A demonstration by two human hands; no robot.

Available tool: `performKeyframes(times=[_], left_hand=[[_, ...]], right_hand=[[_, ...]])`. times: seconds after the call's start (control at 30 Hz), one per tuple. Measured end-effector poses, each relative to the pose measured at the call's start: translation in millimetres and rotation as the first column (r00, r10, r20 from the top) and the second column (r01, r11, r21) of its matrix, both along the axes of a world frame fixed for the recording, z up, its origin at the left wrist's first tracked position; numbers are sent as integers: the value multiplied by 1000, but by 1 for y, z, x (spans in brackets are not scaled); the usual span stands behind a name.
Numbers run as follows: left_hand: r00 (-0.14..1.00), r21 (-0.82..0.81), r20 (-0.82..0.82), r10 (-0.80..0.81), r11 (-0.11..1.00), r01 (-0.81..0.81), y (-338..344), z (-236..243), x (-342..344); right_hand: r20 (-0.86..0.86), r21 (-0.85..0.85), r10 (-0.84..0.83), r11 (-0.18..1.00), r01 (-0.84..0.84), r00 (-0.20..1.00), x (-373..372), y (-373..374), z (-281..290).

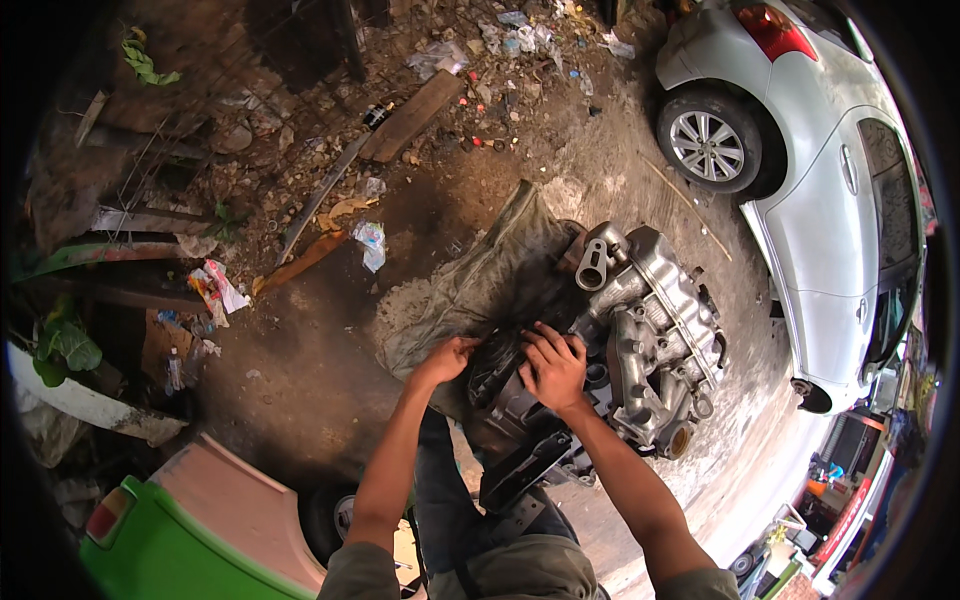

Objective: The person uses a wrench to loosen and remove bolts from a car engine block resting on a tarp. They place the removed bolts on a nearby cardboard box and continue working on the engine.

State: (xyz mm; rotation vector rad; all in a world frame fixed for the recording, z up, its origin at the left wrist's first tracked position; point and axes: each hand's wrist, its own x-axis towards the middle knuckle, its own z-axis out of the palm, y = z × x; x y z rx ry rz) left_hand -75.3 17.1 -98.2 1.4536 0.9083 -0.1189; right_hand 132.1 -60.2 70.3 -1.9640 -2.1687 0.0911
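Observation:
A silvery engine [655,330] lies on the ground in front of me, with a ribbed cover along its top and cast pipes on its near side. My left hand [448,362] is at the dark, greasy left end of the engine, its fingers curled together. Anything between those fingers is too small or hidden to make out. My right hand [554,370] rests palm down on the dark part, fingers bent and somewhat apart, and holds nothing visible. Beneath the engine's left side is a dirty grey-green cloth [450,285].
A silver car [820,190] stands at the right. The corner of a green and pink vehicle [180,545] juts in at the lower left. Wooden planks [415,115], plastic litter [370,246] and rubble cover the far ground. A thin stick [690,205] lies beyond the engine.

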Motion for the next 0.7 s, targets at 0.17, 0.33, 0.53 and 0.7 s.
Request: performKeyframes(times=[0.17,0.33,0.53,0.7], left_hand=[[1000,7,-12,10,1000,-10,2,44,6],[968,21,-186,-169,984,175,30,88,31],[986,242,-161,-40,967,78,61,108,75],[990,335,-15,143,933,-130,63,67,109]], right_hand=[[-4,7,-6,1000,6,1000,0,1,-2],[-3,6,0,1000,0,1000,0,1,-2],[12,2,-10,1000,10,1000,0,0,-4],[10,7,-10,1000,10,1000,0,-1,-5]])
